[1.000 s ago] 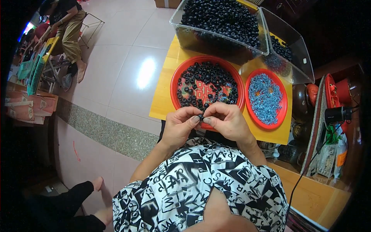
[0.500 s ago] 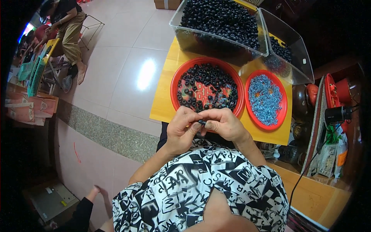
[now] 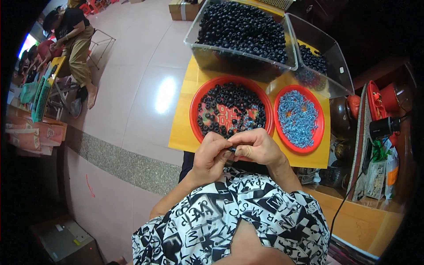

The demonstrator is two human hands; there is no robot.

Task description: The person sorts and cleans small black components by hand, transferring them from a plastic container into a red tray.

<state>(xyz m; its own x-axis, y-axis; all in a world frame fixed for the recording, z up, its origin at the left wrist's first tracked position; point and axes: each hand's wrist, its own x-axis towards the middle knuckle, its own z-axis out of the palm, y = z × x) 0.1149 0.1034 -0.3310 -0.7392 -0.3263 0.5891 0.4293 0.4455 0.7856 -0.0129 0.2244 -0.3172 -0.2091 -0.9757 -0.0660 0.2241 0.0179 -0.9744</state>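
My left hand (image 3: 210, 157) and my right hand (image 3: 258, 149) meet at the near edge of the yellow table, fingers pinched together. Between their fingertips is a small black part (image 3: 231, 149), mostly covered by thumbs and fingers. Just beyond my hands lies a round red tray (image 3: 193, 112) with many black ring-like parts (image 3: 234, 95) and some shiny small pieces among them. To its right, a red plate (image 3: 321, 128) holds a heap of bluish metallic pieces (image 3: 297, 119), perhaps screws, too small to tell.
A clear bin (image 3: 216, 49) heaped with black parts stands at the back of the table, with a second clear bin (image 3: 340, 79) beside it. Shelving with jars and a black device (image 3: 383, 127) is at the right. Another person (image 3: 75, 39) stands far left by another table.
The view has shifted slightly, so the table and bins sit a little lower and further left. My hands keep pinching the small black part. The foot and dark sleeve at lower left have mostly gone from view.
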